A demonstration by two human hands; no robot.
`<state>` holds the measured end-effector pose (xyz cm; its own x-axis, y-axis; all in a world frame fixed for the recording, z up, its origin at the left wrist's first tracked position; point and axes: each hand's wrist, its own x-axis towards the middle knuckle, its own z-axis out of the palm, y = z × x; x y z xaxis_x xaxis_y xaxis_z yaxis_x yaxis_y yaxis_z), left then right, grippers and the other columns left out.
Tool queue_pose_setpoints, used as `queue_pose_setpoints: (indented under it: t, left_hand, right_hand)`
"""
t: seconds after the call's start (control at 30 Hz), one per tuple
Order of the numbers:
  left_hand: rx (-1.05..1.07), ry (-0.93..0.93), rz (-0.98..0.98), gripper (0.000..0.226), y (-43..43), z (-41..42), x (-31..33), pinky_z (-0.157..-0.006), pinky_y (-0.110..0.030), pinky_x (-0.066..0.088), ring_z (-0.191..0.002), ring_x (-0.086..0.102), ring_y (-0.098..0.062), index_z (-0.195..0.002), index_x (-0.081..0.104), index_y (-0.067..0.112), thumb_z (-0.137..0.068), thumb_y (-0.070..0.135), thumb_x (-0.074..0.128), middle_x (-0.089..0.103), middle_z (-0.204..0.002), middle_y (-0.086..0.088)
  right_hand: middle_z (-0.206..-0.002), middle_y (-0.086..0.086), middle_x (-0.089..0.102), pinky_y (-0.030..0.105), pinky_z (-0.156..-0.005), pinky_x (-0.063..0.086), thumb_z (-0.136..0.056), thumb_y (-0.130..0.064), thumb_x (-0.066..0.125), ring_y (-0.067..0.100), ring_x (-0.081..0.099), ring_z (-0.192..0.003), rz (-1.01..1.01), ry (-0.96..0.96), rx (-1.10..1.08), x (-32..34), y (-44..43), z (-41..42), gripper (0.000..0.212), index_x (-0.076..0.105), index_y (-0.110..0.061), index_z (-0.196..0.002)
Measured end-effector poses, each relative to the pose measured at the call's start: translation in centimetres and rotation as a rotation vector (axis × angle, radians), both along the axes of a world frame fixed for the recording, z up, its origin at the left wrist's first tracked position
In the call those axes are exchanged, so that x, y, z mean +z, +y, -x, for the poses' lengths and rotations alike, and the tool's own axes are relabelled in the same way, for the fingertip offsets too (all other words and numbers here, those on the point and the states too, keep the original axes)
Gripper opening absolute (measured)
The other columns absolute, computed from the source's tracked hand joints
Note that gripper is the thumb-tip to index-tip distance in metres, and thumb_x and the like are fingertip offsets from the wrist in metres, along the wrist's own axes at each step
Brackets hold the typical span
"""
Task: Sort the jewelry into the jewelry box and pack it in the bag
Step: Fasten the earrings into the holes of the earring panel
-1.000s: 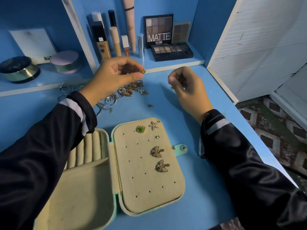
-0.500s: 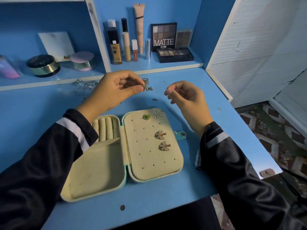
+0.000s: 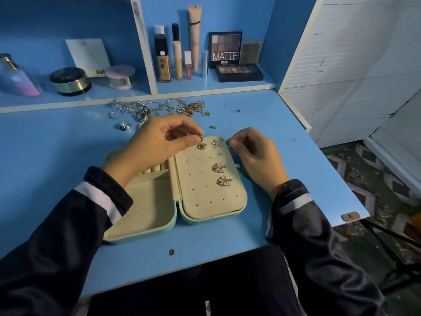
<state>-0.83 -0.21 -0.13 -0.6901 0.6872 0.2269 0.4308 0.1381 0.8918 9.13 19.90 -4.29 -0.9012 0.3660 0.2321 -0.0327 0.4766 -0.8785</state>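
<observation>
Lying open nearest the person, the jewelry box (image 3: 205, 199) sits on the blue desk (image 3: 57, 156), tray half to the left and padded, hole-punched panel to the right. A pair of winged earrings (image 3: 219, 167), a starfish stud (image 3: 216, 143) and a green heart stud (image 3: 202, 146) are already pinned there. The left hand (image 3: 157, 144), which a second ago was raised over the loose jewelry, has come down to the panel's far edge. Its thumb and forefinger are clamped on a small gold piece (image 3: 201, 138), held just above the green stud. The right hand (image 3: 255, 151) has followed to the box's far right corner, fingers curled and thumb against forefinger. Whether it pinches anything is too small to tell. Beyond both hands, the pile of rings and chains (image 3: 159, 108) waits near the shelf edge, with cosmetics standing on the shelf behind. The piece now looks ready to be seated in the panel. Most of the sorting seems still to come, and no bag is in view.
</observation>
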Motion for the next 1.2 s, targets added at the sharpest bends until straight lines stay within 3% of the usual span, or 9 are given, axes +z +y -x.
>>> queue_pose_setpoints:
  t: [0.27,0.4,0.5,0.6,0.7,0.8,0.9,1.2]
  left_hand:
    - [0.018,-0.004,0.103,0.014,-0.25,-0.59,0.07,-0.087,-0.024,0.053,-0.084,0.068,-0.003,-0.095,0.075,0.018,-0.082,0.013,0.075,0.076,-0.090,0.008]
    - [0.003,0.014,0.152,0.016,-0.39,-0.77,0.22,-0.094,-0.040,0.052,-0.091,0.070,-0.009,-0.098,0.075,0.018,-0.082,0.021,0.074,0.076,-0.093,0.008]
    - [-0.014,0.028,0.167,0.013,-0.37,-0.87,0.17,-0.091,-0.050,0.051,-0.088,0.068,-0.018,-0.095,0.075,0.025,-0.082,0.026,0.073,0.075,-0.094,0.009]
    - [-0.028,0.060,0.169,0.011,-0.26,-0.87,0.07,-0.085,-0.043,0.051,-0.079,0.065,-0.017,-0.091,0.075,0.029,-0.082,0.023,0.073,0.072,-0.093,0.009]
    - [-0.027,0.087,0.186,0.012,-0.24,-0.78,-0.01,-0.084,-0.037,0.050,-0.082,0.064,-0.018,-0.091,0.075,0.026,-0.083,0.017,0.073,0.070,-0.093,0.006]
    - [-0.033,0.106,0.202,0.011,-0.17,-0.82,-0.10,-0.082,-0.041,0.050,-0.083,0.062,-0.026,-0.091,0.075,0.027,-0.082,0.020,0.073,0.069,-0.093,0.004]
    - [-0.034,0.118,0.206,0.014,-0.05,-0.88,-0.17,-0.080,-0.041,0.049,-0.081,0.061,-0.023,-0.088,0.074,0.030,-0.083,0.017,0.074,0.068,-0.091,0.005]
    - [-0.041,0.151,0.214,0.016,0.18,-0.92,-0.14,-0.080,-0.046,0.047,-0.082,0.060,-0.024,-0.090,0.072,0.035,-0.084,0.020,0.072,0.066,-0.093,0.001]
  right_hand:
    - [-0.087,-0.008,0.070,0.020,-0.071,0.048,-0.093,-0.011,0.062,0.005,0.061,-0.075,0.057,0.024,0.031,-0.11,-0.12,-0.51,0.006,0.067,-0.007,-0.092]
    - [-0.091,-0.002,0.071,0.029,-0.074,0.052,-0.093,-0.010,0.062,0.013,0.063,-0.080,0.063,0.059,0.042,-0.08,-0.23,-0.40,0.005,0.067,-0.010,-0.091]
    - [-0.095,0.000,0.071,0.029,-0.078,0.053,-0.093,-0.009,0.061,0.014,0.065,-0.086,0.085,0.087,0.058,-0.06,-0.23,-0.39,0.005,0.066,-0.010,-0.092]
    - [-0.097,0.002,0.071,0.025,-0.079,0.051,-0.093,-0.008,0.061,0.012,0.064,-0.087,0.088,0.113,0.076,-0.03,-0.30,-0.36,0.005,0.065,-0.011,-0.091]
    - [-0.098,0.003,0.071,0.033,-0.082,0.053,-0.093,-0.010,0.061,0.020,0.065,-0.092,0.119,0.149,0.094,0.02,-0.39,-0.28,0.010,0.063,-0.018,-0.089]
    - [-0.099,0.003,0.071,0.043,-0.086,0.053,-0.092,-0.011,0.060,0.026,0.065,-0.095,0.150,0.185,0.110,0.06,-0.43,-0.22,0.006,0.062,-0.016,-0.088]
    - [-0.101,0.006,0.071,0.051,-0.087,0.052,-0.092,-0.011,0.060,0.030,0.065,-0.096,0.181,0.210,0.123,0.12,-0.47,-0.20,0.004,0.062,-0.013,-0.088]
    - [-0.102,0.011,0.070,0.053,-0.089,0.051,-0.091,-0.010,0.060,0.034,0.064,-0.098,0.226,0.230,0.136,0.31,-0.68,-0.17,0.005,0.061,-0.013,-0.088]
